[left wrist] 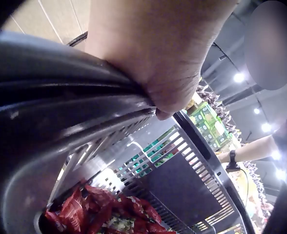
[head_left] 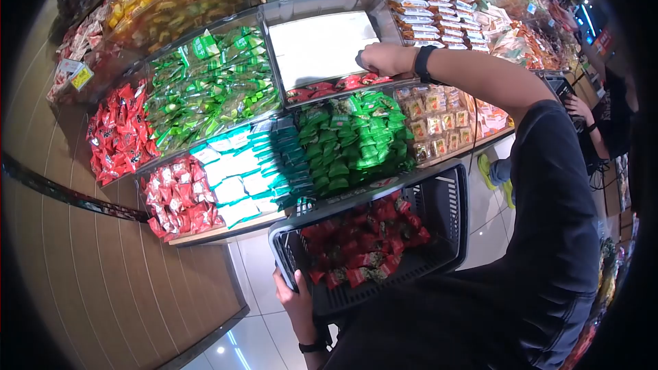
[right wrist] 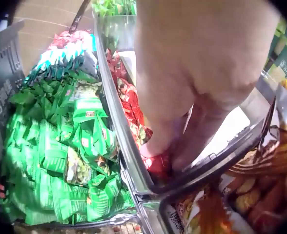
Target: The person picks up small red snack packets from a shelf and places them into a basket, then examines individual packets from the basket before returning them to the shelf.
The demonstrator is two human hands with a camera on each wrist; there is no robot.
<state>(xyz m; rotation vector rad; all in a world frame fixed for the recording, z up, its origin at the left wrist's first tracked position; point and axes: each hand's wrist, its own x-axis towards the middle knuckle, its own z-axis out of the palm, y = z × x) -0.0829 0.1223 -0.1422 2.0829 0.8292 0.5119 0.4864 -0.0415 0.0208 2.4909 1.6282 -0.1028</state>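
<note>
My left hand (head_left: 295,298) grips the near left rim of a dark plastic shopping basket (head_left: 456,233). Red snack packets (head_left: 367,240) are heaped inside it; the left wrist view shows the thumb over the rim above these packets (left wrist: 129,212). My right hand (head_left: 387,59) reaches down into a clear-walled bin with a white panel (head_left: 319,44). A row of red packets (head_left: 322,89) lies along the bin's front. In the right wrist view, my thumb and fingers pinch a red packet (right wrist: 158,165) low in the bin's corner.
Green packets (head_left: 353,137), teal-and-white packets (head_left: 257,171) and small clear-wrapped pieces (head_left: 439,120) fill the lower front bins. Transparent dividers (right wrist: 126,141) edge the bins. Another person (head_left: 606,109) stands at the right, with yellow-green shoes (head_left: 490,173) on the tiled floor.
</note>
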